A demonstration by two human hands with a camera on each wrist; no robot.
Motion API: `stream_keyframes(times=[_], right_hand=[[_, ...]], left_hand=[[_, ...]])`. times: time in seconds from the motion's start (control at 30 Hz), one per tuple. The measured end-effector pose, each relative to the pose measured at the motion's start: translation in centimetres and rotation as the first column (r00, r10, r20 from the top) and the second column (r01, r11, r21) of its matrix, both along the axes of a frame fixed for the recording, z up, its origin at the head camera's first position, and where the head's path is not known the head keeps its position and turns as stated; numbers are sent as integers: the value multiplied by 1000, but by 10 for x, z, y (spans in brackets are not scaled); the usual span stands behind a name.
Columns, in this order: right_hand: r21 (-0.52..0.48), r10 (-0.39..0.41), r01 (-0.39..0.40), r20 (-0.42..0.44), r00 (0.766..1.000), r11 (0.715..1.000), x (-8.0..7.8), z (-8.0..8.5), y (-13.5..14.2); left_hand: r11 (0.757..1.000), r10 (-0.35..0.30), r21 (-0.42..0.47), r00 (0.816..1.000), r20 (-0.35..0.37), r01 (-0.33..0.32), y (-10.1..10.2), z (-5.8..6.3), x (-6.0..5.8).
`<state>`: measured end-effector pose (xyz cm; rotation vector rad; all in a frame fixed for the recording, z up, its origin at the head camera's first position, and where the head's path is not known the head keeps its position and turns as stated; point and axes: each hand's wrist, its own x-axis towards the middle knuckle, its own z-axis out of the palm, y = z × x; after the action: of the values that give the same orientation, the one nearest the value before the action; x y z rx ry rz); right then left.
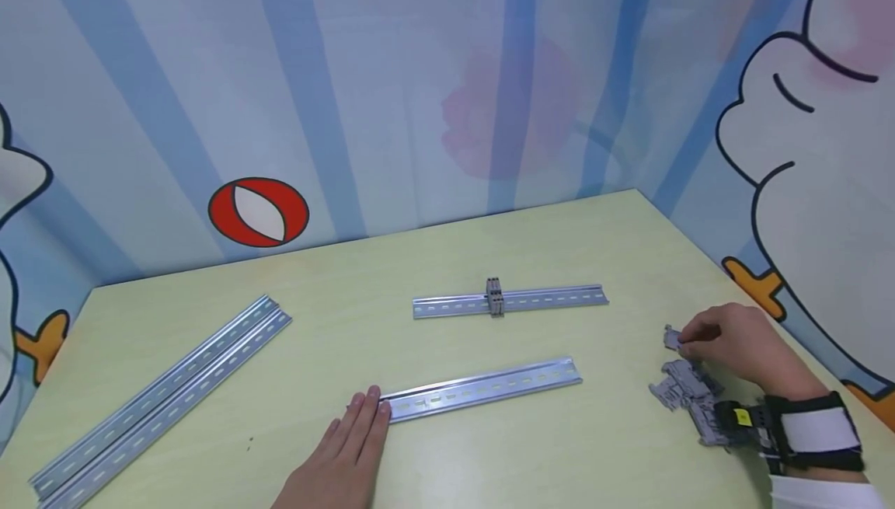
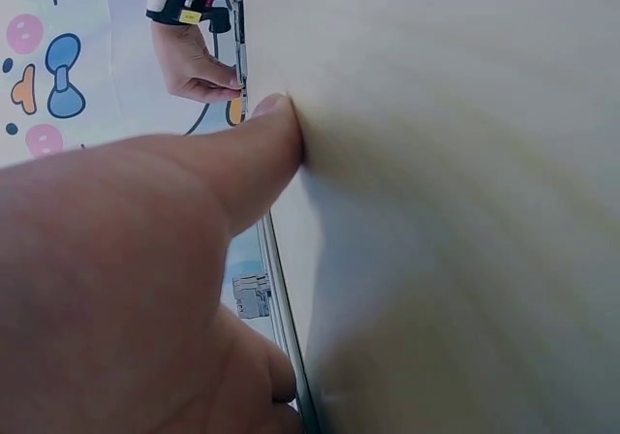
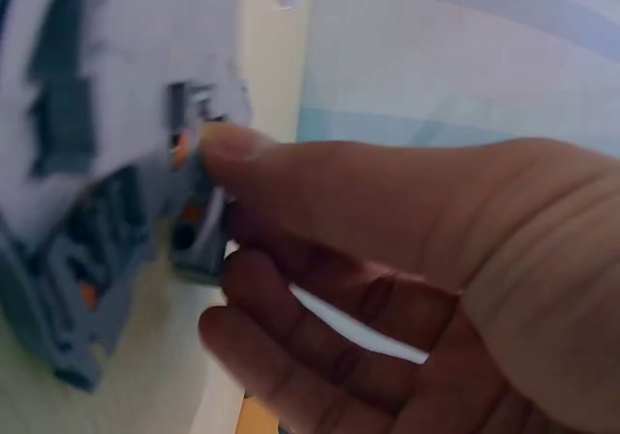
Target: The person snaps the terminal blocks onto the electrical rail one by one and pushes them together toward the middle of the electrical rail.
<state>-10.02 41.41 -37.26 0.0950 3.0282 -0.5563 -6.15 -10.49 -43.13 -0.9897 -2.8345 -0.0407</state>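
My left hand (image 1: 344, 451) lies with its fingers extended over the left end of the nearer slotted metal DIN rail (image 1: 482, 390). In the left wrist view its thumb (image 2: 266, 148) is stretched out along the tabletop. At the right of the table, my right hand (image 1: 734, 346) pinches a small grey terminal block (image 1: 672, 337) between thumb and fingers. Close in front of that hand lies a pile of grey terminal blocks (image 1: 688, 392). The right wrist view shows the held terminal block (image 3: 199, 235) at the thumb tip, with orange spots on it.
A farther DIN rail (image 1: 559, 297) carries a few terminal blocks (image 1: 494, 297) near its middle. Two long DIN rails (image 1: 164, 400) lie side by side, slanting, at the left. A printed curtain wall (image 1: 391, 105) rises along the table's back and right edges.
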Motion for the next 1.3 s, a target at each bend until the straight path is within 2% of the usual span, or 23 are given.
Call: stream_keyframes(times=[0.13, 0.27, 0.37, 0.43, 0.5, 0.7, 0.8, 0.9, 1.1, 1.17, 1.3], right_hand=[[28, 19, -18, -36, 999, 999, -1, -1, -2], [24, -3, 4, -26, 1000, 1000, -3, -1, -2], [24, -3, 4, -35, 999, 1000, -3, -1, -2], [25, -5, 6, -43, 999, 1000, -4, -1, -1], [30, -11, 12, -40, 999, 999, -5, -1, 0], [34, -14, 13, 16, 1000, 999, -7, -4, 3], [62, 13, -14, 13, 1000, 998, -8, -3, 1], [121, 36, -33, -21, 999, 992, -8, -1, 0], [212, 24, 7, -142, 990, 977, -4, 3, -2], [225, 22, 18, -172, 985, 974, -2, 3, -2], [235, 22, 31, -220, 975, 971, 1, 2, -2]], left_hand=[[1000, -10, 6, 999, -38, 10, 0, -1, -1], [1000, -17, 12, 999, -48, 18, 1, -1, -3], [1000, -2, -4, 996, 93, 2, 4, 6, -4], [1000, 15, -19, 981, 193, -12, 6, 12, -5], [999, 44, -33, 952, 303, -35, 8, 18, -6], [998, 53, -53, 932, 357, -37, 9, 22, -9], [998, 49, -41, 937, 345, -37, 8, 21, -8], [999, 42, -22, 950, 308, -37, 8, 19, -6], [1000, 9, 5, 987, 161, -10, 6, 11, -4], [1000, 4, 3, 992, 127, -5, 5, 9, -3], [1000, 4, -9, 993, 117, -3, 3, 6, -2]])
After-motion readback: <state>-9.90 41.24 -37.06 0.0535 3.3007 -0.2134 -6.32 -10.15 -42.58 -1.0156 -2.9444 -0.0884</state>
